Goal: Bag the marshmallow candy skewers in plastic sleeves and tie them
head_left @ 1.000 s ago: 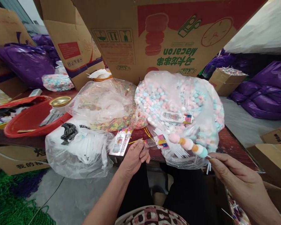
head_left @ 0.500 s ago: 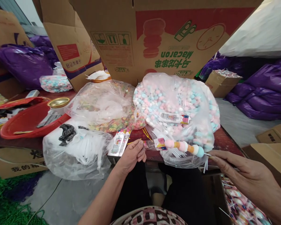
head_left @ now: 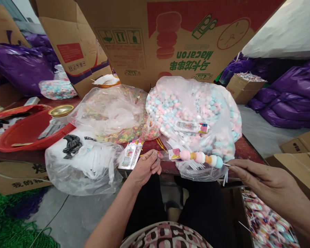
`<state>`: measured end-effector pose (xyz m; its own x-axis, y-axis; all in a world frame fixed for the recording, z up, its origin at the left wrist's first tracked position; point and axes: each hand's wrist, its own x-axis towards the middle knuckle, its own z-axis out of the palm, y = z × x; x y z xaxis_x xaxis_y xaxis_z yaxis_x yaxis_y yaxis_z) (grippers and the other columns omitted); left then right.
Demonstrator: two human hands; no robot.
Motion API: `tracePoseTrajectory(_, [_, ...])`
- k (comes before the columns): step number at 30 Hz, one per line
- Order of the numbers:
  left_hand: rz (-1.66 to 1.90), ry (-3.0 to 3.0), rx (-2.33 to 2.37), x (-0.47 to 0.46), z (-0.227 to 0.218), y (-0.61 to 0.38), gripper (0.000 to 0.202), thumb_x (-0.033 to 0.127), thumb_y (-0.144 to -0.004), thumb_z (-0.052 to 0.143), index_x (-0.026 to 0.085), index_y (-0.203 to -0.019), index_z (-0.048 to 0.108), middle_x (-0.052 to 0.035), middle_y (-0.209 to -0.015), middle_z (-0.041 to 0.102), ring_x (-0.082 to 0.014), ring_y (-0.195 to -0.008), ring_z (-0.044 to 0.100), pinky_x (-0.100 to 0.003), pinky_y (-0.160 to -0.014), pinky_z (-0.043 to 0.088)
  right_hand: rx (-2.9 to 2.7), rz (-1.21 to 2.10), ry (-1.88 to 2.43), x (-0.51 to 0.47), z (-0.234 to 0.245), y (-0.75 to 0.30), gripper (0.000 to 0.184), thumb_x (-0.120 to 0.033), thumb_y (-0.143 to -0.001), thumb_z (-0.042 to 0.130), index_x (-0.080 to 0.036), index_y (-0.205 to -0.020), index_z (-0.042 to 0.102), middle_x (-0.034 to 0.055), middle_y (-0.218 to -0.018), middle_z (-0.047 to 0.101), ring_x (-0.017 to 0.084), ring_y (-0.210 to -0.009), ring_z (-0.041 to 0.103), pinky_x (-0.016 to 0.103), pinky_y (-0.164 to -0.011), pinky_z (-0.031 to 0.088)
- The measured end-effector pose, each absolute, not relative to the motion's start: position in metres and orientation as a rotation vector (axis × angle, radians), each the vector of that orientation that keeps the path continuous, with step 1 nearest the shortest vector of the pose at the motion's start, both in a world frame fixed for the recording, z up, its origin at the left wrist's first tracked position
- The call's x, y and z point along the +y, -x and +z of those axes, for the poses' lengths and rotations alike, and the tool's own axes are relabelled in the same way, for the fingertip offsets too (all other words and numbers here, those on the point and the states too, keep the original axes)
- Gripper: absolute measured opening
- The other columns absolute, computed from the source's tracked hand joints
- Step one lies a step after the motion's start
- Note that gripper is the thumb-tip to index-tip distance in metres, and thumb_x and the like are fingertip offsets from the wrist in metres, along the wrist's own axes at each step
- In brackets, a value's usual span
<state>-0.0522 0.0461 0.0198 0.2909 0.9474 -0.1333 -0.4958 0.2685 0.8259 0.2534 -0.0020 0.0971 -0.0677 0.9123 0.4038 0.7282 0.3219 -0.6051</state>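
A candy skewer [head_left: 200, 158] with pink, orange, white and pale blue pieces stretches nearly level between my hands. My right hand [head_left: 260, 179] pinches its white stick at the right end. At the left end, my left hand [head_left: 147, 163] is closed on the gathered end of the clear wrapper [head_left: 164, 155], which has a printed card [head_left: 174, 154] inside. Loose yellow twist ties [head_left: 160, 144] lie just beyond my left fingers. To the left lie printed packets [head_left: 131, 154]. White sticks [head_left: 195, 164] lie under the skewer.
Behind my hands are a bag of pastel candies [head_left: 170, 100] and a bag of ring-shaped candies [head_left: 124, 136]. A bag of white wrappers [head_left: 93, 165] and a red basin [head_left: 15, 139] stand left. A large carton [head_left: 134, 51] rises behind. Finished skewers [head_left: 268, 220] fill a box at lower right.
My hands keep nearly the same hold on the skewer and wrapper, with only small finger movements at the left. The whole view has shifted slightly.
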Motion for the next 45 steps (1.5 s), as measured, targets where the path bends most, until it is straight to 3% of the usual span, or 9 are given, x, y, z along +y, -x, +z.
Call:
tracePoseTrajectory(7, [1.084,-0.753,0.729,0.045,0.018,0.05,0.041,0.049,-0.073,0.077,0.016,-0.075,0.053,0.0111,-0.045,0.035,-0.003,-0.037,0.03,-0.021,-0.046,0.043,-1.721,0.325,1.605,-0.009,0.092,-0.261,0.048,-0.069,-0.073,0.064,-0.025,-0.083,0.079,0.0059,-0.074,0.078,0.02,-0.061,0.071,0.028,-0.063,0.059])
tracePoseTrajectory(16, [1.056,-0.76,0.703,0.044,0.006,0.049,0.038,0.048,-0.076,0.074,0.017,-0.075,0.052,0.0112,-0.047,0.035,-0.0027,-0.038,0.03,-0.021,-0.047,0.044,-1.748,0.318,1.609,-0.013,0.086,-0.255,0.04,-0.06,-0.075,0.066,-0.023,-0.082,0.079,0.0058,-0.071,0.077,0.018,-0.054,0.067,0.029,-0.058,0.056])
tracePoseTrajectory(27, [1.033,-0.717,0.643,0.039,0.004,0.046,0.037,0.046,-0.078,0.073,0.016,-0.078,0.053,0.0115,-0.047,0.034,-0.0026,-0.037,0.031,-0.02,-0.046,0.044,-1.574,0.387,1.662,-0.023,0.075,-0.254,0.027,-0.045,-0.072,0.072,-0.021,-0.084,0.08,0.0071,-0.075,0.077,0.019,-0.065,0.07,0.028,-0.065,0.056])
tracePoseTrajectory(32, [1.005,-0.66,0.614,0.038,0.001,0.046,0.035,0.045,-0.078,0.073,0.016,-0.08,0.054,0.0119,-0.047,0.033,-0.0027,-0.037,0.031,-0.019,-0.046,0.044,-1.582,0.399,1.629,-0.024,0.073,-0.256,0.027,-0.045,-0.071,0.073,-0.023,-0.083,0.08,0.004,-0.07,0.075,0.018,-0.058,0.067,0.028,-0.062,0.056])
tracePoseTrajectory(38, [1.003,-0.643,0.595,0.039,-0.002,0.045,0.033,0.044,-0.079,0.073,0.014,-0.083,0.059,0.0115,-0.047,0.032,-0.0026,-0.037,0.031,-0.019,-0.046,0.044,-1.507,0.375,1.584,-0.028,0.066,-0.26,0.02,-0.039,-0.075,0.073,-0.026,-0.089,0.079,-0.0011,-0.068,0.073,0.012,-0.054,0.064,0.02,-0.053,0.05])
tracePoseTrajectory(45, [0.98,-0.65,0.601,0.04,0.002,0.041,0.035,0.045,-0.077,0.074,0.015,-0.082,0.058,0.0118,-0.046,0.032,-0.0027,-0.037,0.031,-0.019,-0.046,0.044,-1.724,0.169,1.545,-0.03,0.062,-0.256,0.02,-0.037,-0.082,0.068,-0.022,-0.09,0.078,0.0008,-0.076,0.077,0.014,-0.062,0.07,0.021,-0.061,0.055])
